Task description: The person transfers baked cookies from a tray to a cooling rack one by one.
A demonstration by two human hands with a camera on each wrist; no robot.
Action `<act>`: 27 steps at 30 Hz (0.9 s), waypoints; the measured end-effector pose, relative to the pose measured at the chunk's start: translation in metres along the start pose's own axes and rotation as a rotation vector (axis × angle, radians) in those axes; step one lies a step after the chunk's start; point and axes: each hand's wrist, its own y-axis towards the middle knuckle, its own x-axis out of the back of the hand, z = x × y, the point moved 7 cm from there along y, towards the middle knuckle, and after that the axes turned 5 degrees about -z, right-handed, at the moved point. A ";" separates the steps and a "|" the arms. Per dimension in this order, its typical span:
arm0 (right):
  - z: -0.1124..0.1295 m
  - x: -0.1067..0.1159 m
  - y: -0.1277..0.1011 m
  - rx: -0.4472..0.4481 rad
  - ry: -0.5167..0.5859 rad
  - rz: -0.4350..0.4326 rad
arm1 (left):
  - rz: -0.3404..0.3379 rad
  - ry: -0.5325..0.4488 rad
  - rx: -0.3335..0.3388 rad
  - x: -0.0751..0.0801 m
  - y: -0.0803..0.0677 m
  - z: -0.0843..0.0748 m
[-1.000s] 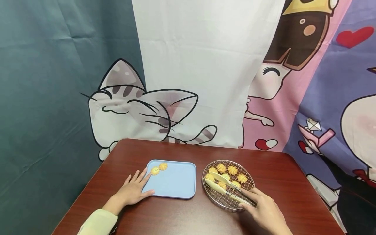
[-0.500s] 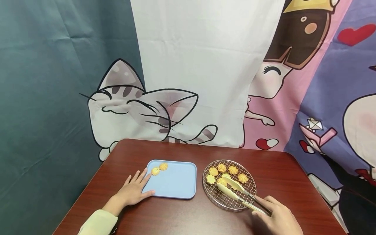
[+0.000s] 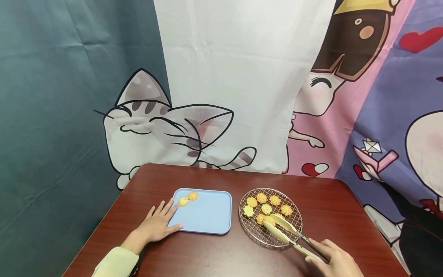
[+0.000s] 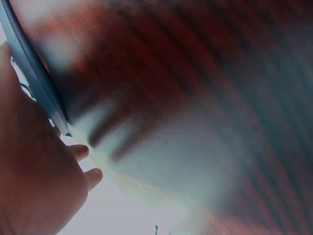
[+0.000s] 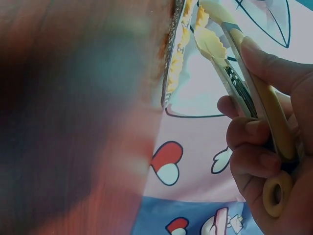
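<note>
My right hand [image 3: 333, 259] grips a pair of cream-tipped tongs [image 3: 294, 240] by the handles, fingers curled round them in the right wrist view. The tongs' tips stand apart at a yellow piped cookie [image 3: 269, 220] near the front of a round wire rack [image 3: 266, 240]. Whether the tips touch that cookie I cannot tell. Several swirled cookies [image 3: 275, 199] lie on the rack. My left hand [image 3: 154, 227], fingers spread and straight, rests at the left edge of a light blue tray [image 3: 211, 215]. Two cookies [image 3: 188, 198] lie in the tray's far left corner.
Tray and rack stand side by side on a dark red wooden table [image 3: 235, 257], with a gap between them. Behind the table hangs a cartoon-printed curtain [image 3: 221, 77]. The left wrist view is mostly blurred table.
My right hand has moved right and towards me, drawing the tongs from the rack's left cookies to one nearer its front. The left hand has stayed at the tray.
</note>
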 end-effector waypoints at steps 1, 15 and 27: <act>-0.001 0.000 -0.001 0.000 -0.003 -0.002 | 0.001 0.001 0.001 0.000 0.000 0.000; -0.020 -0.008 -0.001 -0.073 -0.045 0.166 | 0.011 0.003 0.011 0.001 -0.002 0.000; -0.026 -0.009 0.000 -0.079 -0.052 0.163 | 0.003 0.006 0.006 0.003 -0.001 -0.001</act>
